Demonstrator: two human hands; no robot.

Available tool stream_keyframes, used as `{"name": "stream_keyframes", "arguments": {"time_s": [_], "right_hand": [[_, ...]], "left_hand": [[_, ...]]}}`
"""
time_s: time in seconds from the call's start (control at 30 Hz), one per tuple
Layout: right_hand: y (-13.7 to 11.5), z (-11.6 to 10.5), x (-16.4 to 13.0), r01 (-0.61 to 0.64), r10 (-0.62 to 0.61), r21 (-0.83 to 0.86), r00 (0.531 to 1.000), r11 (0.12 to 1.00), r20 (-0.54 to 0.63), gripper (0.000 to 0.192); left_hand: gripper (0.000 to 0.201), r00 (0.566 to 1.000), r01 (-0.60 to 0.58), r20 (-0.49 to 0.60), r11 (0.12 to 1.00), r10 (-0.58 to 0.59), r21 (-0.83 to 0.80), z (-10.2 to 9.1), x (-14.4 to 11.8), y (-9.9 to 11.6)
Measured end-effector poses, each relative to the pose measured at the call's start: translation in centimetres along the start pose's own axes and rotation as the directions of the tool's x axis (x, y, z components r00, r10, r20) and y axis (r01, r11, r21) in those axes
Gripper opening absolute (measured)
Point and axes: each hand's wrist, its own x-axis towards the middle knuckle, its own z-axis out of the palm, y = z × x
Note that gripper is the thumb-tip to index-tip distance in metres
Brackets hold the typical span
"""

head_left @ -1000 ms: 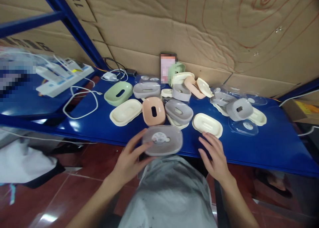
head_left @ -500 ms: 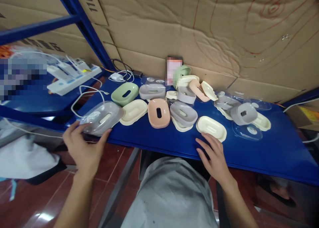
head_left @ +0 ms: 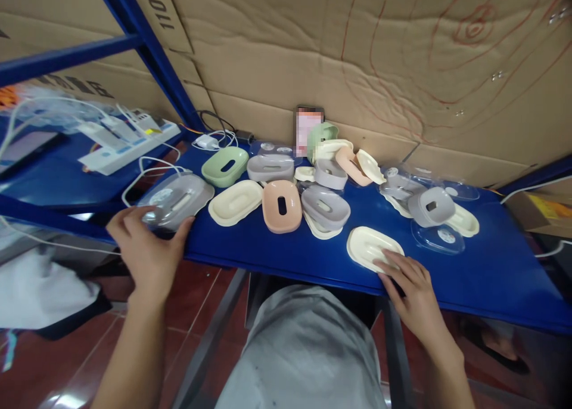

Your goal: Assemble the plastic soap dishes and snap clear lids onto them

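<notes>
At the left front edge of the blue table, my left hand (head_left: 149, 242) spans a grey soap dish (head_left: 192, 194) under a clear lid, thumb on the near right side and fingers on the left. My right hand (head_left: 413, 287) has its fingers on the near right rim of a cream oval tray (head_left: 369, 245), at the front edge. Between the hands are another cream tray (head_left: 232, 205), a peach soap dish (head_left: 274, 221) with a slot, and a grey dish (head_left: 333, 215) resting on a cream tray. A green dish (head_left: 218, 173) lies behind.
Several more dishes, trays and clear lids (head_left: 440, 239) lie at the back and right. A phone (head_left: 308, 117) leans on the cardboard wall (head_left: 263, 69). White cables and a power strip (head_left: 116, 158) are at the left, beside a blue metal post (head_left: 165, 81).
My right hand has moved onto the cream tray, which has shifted toward the front edge. The lidded grey dish under my left hand has slid slightly left, away from the neighbouring cream tray.
</notes>
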Motion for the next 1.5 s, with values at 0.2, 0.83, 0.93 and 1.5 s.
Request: {"name": "stream_keyframes", "arguments": {"time_s": [0.2, 0.83, 0.93, 1.5], "right_hand": [[-1.7, 0.5, -0.5, 0.042, -0.048, 0.110, 0.998, 0.993, 0.044, 0.032], [4.7, -0.7, 0.4, -0.260, 0.214, -0.213, 0.952, 0.942, -0.218, 0.045], [6.4, -1.8, 3.3, -0.323, 0.239, -0.223, 0.911, 0.920, -0.336, 0.056], [-0.6, -1.9, 0.9, 0.112, -0.114, -0.023, 0.987, 0.993, -0.110, 0.037]], "left_hand": [[0.088, 0.996, -0.010, 0.086, 0.999, 0.014, -0.054, -0.3, 0.6, -1.2], [0.031, 0.319, -0.709, 0.270, 0.417, 0.909, -0.568, 2.7, -11.2, 19.4], [0.014, 0.390, -0.667, 0.250, 0.459, 0.886, -0.587, 2.8, -11.2, 18.4], [0.012, 0.530, -0.535, 0.223, 0.527, 0.818, -0.661, 2.5, -11.4, 16.4]]}}
